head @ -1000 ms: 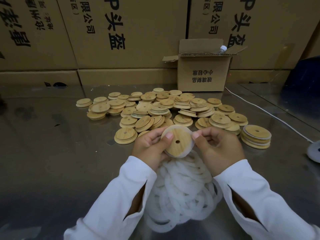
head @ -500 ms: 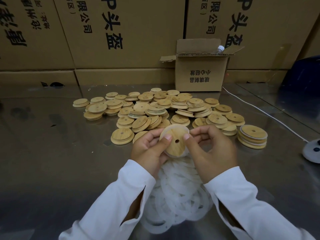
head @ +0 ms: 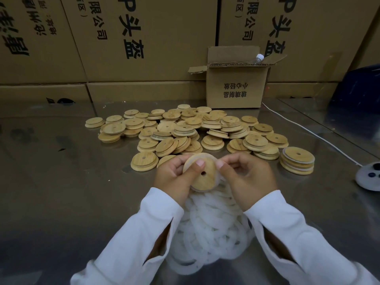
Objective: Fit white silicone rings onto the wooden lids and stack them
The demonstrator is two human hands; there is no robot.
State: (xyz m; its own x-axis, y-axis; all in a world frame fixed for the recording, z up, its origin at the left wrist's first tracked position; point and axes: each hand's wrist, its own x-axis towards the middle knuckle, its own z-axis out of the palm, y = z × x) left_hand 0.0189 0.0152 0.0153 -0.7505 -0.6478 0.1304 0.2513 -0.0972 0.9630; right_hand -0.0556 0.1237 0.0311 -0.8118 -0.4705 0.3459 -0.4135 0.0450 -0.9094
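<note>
Holding one wooden lid [head: 202,179] up over the near middle of the counter [head: 61,182], we grip it with both hands. The left hand [head: 172,177] curls round its left edge, thumb pressed on the face beside the small centre hole. The right hand [head: 248,177] pinches the right edge, thumb tip on the rim. A white silicone ring [head: 205,154] shows as a pale band around the lid's edge; whether it is seated all the way round we cannot tell. Under our hands, toward the near edge, lies a loose pile of silicone rings [head: 209,227], partly covered by our white sleeves [head: 131,233]. Beyond the hands a wide heap of bare wooden lids [head: 185,130] spreads across the middle of the counter toward the far edge. Just beside its right end stands a short stack of ringed lids [head: 298,163]. At the far edge an open cardboard box [head: 236,87] sits against the big printed cartons [head: 144,38], a plastic bottle [head: 258,58] poking from its top. A white cable [head: 308,132] runs from beside the box along the right side toward a round white device [head: 368,177] at the right edge
</note>
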